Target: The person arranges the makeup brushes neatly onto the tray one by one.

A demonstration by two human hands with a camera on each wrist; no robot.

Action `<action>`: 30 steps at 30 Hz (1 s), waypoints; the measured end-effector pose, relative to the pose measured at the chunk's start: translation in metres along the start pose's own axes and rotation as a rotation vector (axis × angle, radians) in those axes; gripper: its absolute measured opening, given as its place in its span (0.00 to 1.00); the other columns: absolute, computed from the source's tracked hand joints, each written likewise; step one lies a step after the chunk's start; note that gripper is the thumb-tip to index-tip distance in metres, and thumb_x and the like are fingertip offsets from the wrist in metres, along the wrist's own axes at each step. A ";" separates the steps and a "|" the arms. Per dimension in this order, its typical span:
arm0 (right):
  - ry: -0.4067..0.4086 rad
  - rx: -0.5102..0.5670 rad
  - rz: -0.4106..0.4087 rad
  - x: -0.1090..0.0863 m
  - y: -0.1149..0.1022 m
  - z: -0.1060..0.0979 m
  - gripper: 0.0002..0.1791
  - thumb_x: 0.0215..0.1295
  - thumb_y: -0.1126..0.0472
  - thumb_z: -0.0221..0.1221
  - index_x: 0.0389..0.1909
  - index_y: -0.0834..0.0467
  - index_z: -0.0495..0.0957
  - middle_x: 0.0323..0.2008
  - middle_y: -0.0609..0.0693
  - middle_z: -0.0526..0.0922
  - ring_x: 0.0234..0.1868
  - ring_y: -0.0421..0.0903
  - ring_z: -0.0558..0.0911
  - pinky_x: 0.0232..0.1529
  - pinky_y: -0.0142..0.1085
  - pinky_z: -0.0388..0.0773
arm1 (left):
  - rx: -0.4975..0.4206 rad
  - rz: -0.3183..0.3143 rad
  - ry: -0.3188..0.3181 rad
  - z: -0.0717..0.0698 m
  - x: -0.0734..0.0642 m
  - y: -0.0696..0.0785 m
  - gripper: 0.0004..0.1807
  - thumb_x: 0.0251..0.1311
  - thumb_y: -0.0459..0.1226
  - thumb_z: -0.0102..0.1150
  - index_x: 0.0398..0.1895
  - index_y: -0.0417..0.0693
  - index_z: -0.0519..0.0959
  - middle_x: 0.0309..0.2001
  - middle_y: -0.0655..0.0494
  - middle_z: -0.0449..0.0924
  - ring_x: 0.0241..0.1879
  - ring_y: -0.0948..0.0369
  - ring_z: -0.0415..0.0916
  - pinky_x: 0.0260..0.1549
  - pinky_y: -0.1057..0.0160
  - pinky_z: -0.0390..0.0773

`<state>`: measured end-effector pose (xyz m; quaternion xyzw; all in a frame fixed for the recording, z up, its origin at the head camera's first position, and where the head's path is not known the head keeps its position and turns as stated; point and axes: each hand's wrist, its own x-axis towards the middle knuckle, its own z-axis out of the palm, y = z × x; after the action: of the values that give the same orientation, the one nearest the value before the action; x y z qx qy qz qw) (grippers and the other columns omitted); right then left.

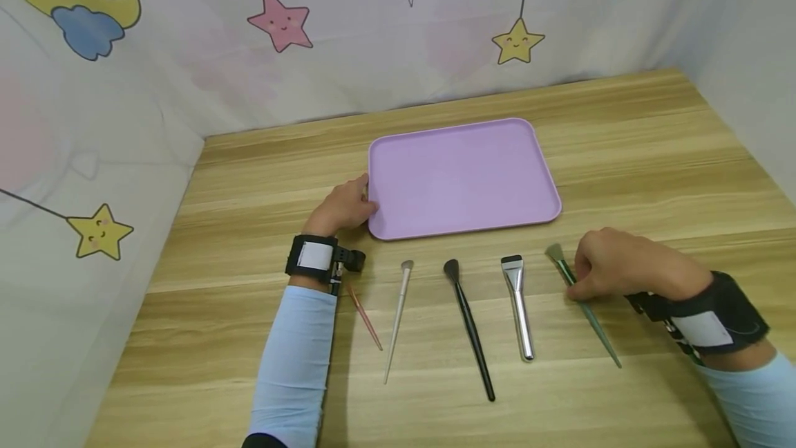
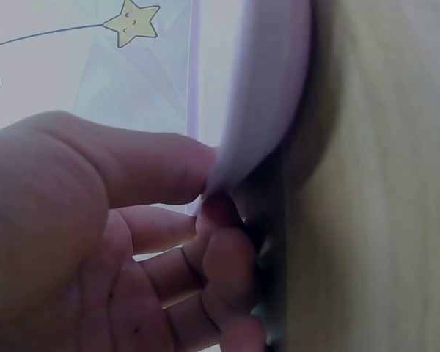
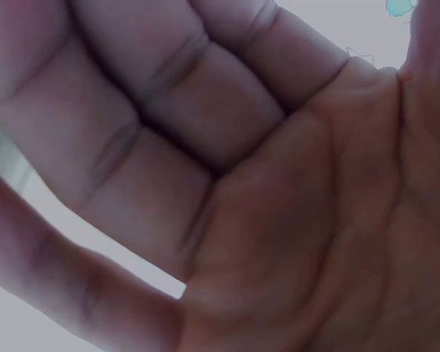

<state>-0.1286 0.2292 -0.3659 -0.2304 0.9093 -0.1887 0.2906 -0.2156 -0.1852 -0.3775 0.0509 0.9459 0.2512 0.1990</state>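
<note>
At its left edge, a purple tray (image 1: 460,178) is pinched by my left hand (image 1: 344,206). The left wrist view has the thumb of that hand (image 2: 161,169) over the tray's rim (image 2: 268,88), with the fingers curled beneath. My right hand (image 1: 628,265) is at a green makeup brush (image 1: 600,334), its thumb and fingers pinching the handle below the bristles. The brush's bristle end points toward the tray. Palm and curled fingers of the right hand (image 3: 264,205) fill the right wrist view, which hides the brush.
Between the hands lie a small pink brush (image 1: 365,318), a white thin brush (image 1: 398,320), a black brush (image 1: 470,327) and a silver flat brush (image 1: 519,310). They rest on the wooden table (image 1: 249,192), in front of the tray. A patterned curtain (image 1: 373,47) borders the table.
</note>
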 end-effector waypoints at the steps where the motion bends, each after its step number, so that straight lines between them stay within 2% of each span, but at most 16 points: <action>1: -0.001 0.006 -0.009 0.000 0.000 0.000 0.17 0.53 0.50 0.72 0.14 0.51 0.77 0.15 0.40 0.71 0.17 0.38 0.68 0.20 0.33 0.64 | -0.008 0.002 -0.002 0.000 0.000 0.000 0.39 0.70 0.37 0.51 0.79 0.34 0.49 0.52 0.39 0.75 0.45 0.49 0.73 0.41 0.57 0.71; 9: 0.009 0.062 -0.071 0.002 0.002 -0.006 0.12 0.56 0.54 0.70 0.17 0.51 0.81 0.17 0.40 0.74 0.19 0.38 0.71 0.21 0.32 0.69 | -0.023 0.057 -0.009 -0.001 0.000 -0.004 0.36 0.69 0.36 0.48 0.78 0.32 0.52 0.51 0.38 0.74 0.45 0.49 0.73 0.41 0.57 0.71; 16: 0.042 0.129 -0.091 0.006 0.002 -0.012 0.09 0.59 0.56 0.69 0.21 0.52 0.82 0.19 0.41 0.77 0.20 0.39 0.74 0.23 0.33 0.72 | -0.031 0.079 -0.018 0.000 0.001 -0.005 0.37 0.69 0.36 0.46 0.78 0.33 0.51 0.57 0.38 0.73 0.51 0.47 0.71 0.50 0.54 0.70; 24: 0.125 0.225 -0.056 0.013 -0.002 -0.026 0.09 0.63 0.56 0.68 0.28 0.57 0.83 0.21 0.45 0.83 0.23 0.44 0.82 0.26 0.35 0.77 | -0.036 0.085 -0.013 -0.001 0.001 -0.007 0.38 0.68 0.36 0.46 0.79 0.34 0.49 0.60 0.38 0.72 0.52 0.47 0.70 0.51 0.54 0.69; 30: 0.201 0.268 -0.016 0.019 -0.006 -0.034 0.12 0.64 0.54 0.68 0.31 0.60 0.85 0.25 0.47 0.85 0.27 0.46 0.85 0.30 0.37 0.81 | -0.048 0.076 -0.004 0.001 0.001 -0.008 0.39 0.68 0.36 0.47 0.80 0.38 0.49 0.61 0.39 0.71 0.53 0.47 0.70 0.53 0.53 0.69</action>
<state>-0.1615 0.2213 -0.3462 -0.1769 0.8987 -0.3326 0.2245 -0.2157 -0.1915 -0.3830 0.0825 0.9366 0.2809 0.1923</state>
